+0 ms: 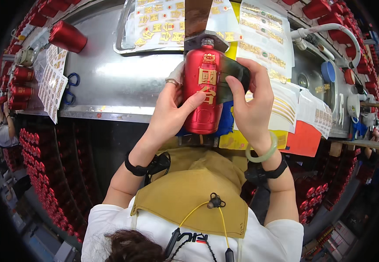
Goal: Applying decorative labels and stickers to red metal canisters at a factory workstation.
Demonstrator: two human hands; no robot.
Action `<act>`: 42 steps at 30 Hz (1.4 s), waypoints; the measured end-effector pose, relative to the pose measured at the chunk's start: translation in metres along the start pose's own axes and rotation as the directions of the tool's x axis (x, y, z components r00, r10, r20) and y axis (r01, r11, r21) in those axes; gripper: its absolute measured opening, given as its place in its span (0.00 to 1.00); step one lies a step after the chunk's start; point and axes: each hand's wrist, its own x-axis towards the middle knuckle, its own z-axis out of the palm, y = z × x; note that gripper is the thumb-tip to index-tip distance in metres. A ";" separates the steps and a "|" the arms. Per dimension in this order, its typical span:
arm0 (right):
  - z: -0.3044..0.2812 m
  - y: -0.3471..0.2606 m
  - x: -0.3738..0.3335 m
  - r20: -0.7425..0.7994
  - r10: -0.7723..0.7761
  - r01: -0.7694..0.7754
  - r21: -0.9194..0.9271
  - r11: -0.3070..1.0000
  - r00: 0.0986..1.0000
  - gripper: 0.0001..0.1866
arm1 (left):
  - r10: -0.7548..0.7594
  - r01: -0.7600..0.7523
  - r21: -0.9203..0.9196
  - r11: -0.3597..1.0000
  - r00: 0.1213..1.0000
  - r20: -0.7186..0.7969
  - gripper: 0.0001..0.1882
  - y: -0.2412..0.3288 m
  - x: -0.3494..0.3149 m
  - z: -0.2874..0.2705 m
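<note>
A glossy red bottle point(197, 114) with raised gold characters and a bare glass neck lies in front of me, its neck pointing away. My left hand point(168, 105) wraps its left side, the thumb resting on the front by the lower gold character. Something whitish covers part of that hand's fingers. My right hand point(255, 98) pinches a dark, glossy, flexible-looking pad point(233, 72) between thumb and fingers. This pad lies against the bottle's right side; its exact kind I cannot make out. Beyond the bottle's neck stands a grey angular block point(193, 40).
Gold sticker sheets lie in a metal tray point(124, 46), on the right point(265, 32) and at left point(53, 83). Blue-handled scissors point(70, 89) and a red container point(68, 36) are left. A pale curved pipe point(329, 27) and blue cup point(327, 71) are right. Red bottles point(39, 161) fill racks below.
</note>
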 end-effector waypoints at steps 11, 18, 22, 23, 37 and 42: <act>-0.008 0.016 -0.014 -0.079 -0.183 0.146 -0.343 0.928 0.980 0.15 | -0.057 0.060 -0.132 0.990 0.998 0.022 0.40 0.002 0.000 0.000; -0.008 0.013 -0.021 -0.228 0.048 -0.038 0.048 0.998 0.972 0.14 | 0.093 -0.081 0.123 0.989 0.991 -0.096 0.41 -0.010 -0.001 0.011; -0.008 0.010 -0.018 -0.169 0.110 -0.074 0.206 0.976 0.979 0.16 | 0.076 -0.069 0.124 0.990 0.995 -0.057 0.40 -0.008 0.000 0.007; -0.008 0.005 -0.016 -0.158 0.147 -0.109 0.226 0.968 0.976 0.15 | 0.083 -0.077 0.116 0.990 0.995 -0.048 0.39 -0.006 0.000 0.007; -0.034 0.000 0.025 -0.204 -0.209 0.193 -0.096 0.976 0.956 0.19 | 0.253 -0.229 0.168 0.959 0.956 -0.145 0.30 -0.013 0.004 -0.011; -0.038 0.003 0.022 -0.160 -0.125 0.112 -0.085 0.990 0.979 0.21 | 0.435 -0.503 0.619 0.604 0.858 0.272 0.34 -0.006 0.018 -0.025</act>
